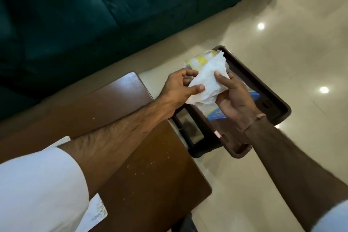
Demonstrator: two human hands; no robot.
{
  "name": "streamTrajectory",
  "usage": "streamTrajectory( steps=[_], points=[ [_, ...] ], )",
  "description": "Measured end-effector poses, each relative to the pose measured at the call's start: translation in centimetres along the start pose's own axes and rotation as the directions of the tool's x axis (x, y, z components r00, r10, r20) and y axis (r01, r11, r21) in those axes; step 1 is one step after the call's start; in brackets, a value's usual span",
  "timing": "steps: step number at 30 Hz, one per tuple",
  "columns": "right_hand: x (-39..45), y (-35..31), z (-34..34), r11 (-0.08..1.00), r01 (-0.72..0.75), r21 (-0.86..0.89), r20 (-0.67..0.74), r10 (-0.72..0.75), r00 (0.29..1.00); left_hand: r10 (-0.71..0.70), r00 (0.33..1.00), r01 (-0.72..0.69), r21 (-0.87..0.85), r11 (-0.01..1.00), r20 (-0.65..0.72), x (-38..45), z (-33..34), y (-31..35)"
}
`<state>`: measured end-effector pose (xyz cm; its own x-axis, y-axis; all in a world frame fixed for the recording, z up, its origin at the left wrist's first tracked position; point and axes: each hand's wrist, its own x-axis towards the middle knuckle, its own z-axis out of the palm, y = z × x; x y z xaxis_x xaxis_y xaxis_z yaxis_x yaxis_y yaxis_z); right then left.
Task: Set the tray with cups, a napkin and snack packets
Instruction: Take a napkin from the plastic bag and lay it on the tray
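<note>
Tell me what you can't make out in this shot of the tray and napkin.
Head view only:
- Cups: none visible; hands and napkin cover the middle of the tray.
- Snack packets: mostly hidden, print unreadable.
- Paper by the left sleeve: text too small.

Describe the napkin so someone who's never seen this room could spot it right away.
Find the dark brown tray on the pale floor beside the wooden table. Above it, both hands hold the napkin: plain crumpled white paper, unlike the printed yellow and blue packets beneath.
</note>
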<state>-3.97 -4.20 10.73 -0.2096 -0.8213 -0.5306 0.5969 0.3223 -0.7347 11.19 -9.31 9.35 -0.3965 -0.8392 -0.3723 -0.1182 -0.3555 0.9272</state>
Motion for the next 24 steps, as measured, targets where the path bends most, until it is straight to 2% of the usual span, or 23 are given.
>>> streamTrajectory(
  steps=[3, 5, 7, 10, 14, 16, 20, 24],
  points=[
    [-0.2, -0.5, 5.1, 0.999, -0.048, 0.003, 0.141, 0.047, 0.989, 0.045, 0.996, -0.05, -0.068, 0.996, -0.071, -1.3, -4.3, 2.1],
    [-0.8, -1.1, 8.9, 0.995, -0.101, -0.021, 0.279, 0.103, 0.955, 0.083, 0.99, -0.093, -0.087, 0.992, -0.115, -2.5, -7.2, 4.1],
    [-1.3, -1.5, 12.6, 0.988, -0.129, -0.087, 0.396, 0.153, 0.905, 0.121, 0.983, -0.138, -0.115, 0.984, -0.141, -3.9, -10.1, 5.8],
    [-1.9, -1.4, 17.7, 0.967, -0.076, -0.244, 0.485, 0.189, 0.854, 0.148, 0.972, -0.176, -0.152, 0.973, -0.181, -6.2, -14.2, 7.5],
    [-2.7, 0.7, 23.2, 0.938, 0.029, -0.345, 0.488, 0.153, 0.859, 0.118, 0.944, -0.191, -0.216, 0.958, -0.309, -10.1, -19.6, 7.3],
    [-3.0, 2.6, 25.3, 0.928, 0.048, -0.369, 0.477, 0.144, 0.867, 0.113, 0.934, -0.186, -0.191, 0.964, -0.339, -12.1, -22.0, 6.0],
    [-3.9, 7.6, 28.2, 0.891, 0.062, -0.449, 0.452, 0.166, 0.877, 0.069, 0.898, -0.169, -0.196, 0.966, -0.435, -16.1, -25.9, 2.4],
    [-4.9, 13.8, 29.7, 0.848, 0.019, -0.529, 0.425, 0.246, 0.871, -0.05, 0.846, -0.094, -0.24, 0.966, -0.531, -20.2, -28.6, -2.2]
  ],
)
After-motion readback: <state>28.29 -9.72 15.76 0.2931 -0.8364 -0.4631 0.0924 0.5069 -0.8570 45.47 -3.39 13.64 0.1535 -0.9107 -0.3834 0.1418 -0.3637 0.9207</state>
